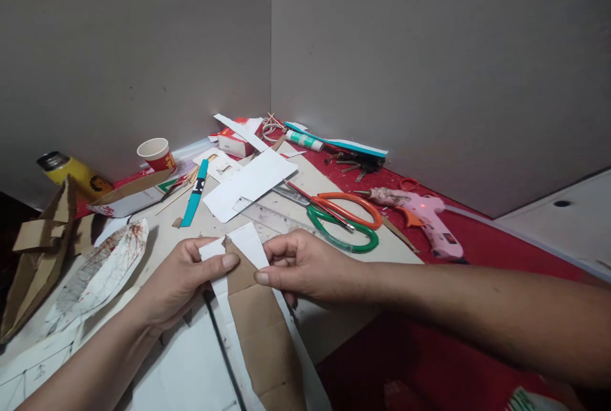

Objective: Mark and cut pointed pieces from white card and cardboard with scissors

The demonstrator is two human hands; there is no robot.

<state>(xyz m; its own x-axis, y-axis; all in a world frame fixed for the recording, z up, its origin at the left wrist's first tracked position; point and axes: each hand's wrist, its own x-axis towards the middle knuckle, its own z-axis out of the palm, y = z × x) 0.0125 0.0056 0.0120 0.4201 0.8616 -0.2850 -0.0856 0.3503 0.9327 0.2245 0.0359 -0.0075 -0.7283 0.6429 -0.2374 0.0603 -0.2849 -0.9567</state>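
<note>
My left hand (184, 277) and my right hand (305, 266) both pinch the far end of a long folded cardboard strip (260, 334), brown on top with white faces (248, 242) showing at the folded tip. The strip runs from my fingers toward me over white sheets. Thumbs press on the brown face from either side.
Behind the hands lie a clear ruler (267, 217), orange scissors (346, 206), green scissors (344, 236), a pink glue gun (424, 217), a white card (251, 185), a teal strip (195, 198), a paper cup (156, 154), a yellow bottle (71, 170), a glue stick (305, 140) and cardboard scraps (41, 252).
</note>
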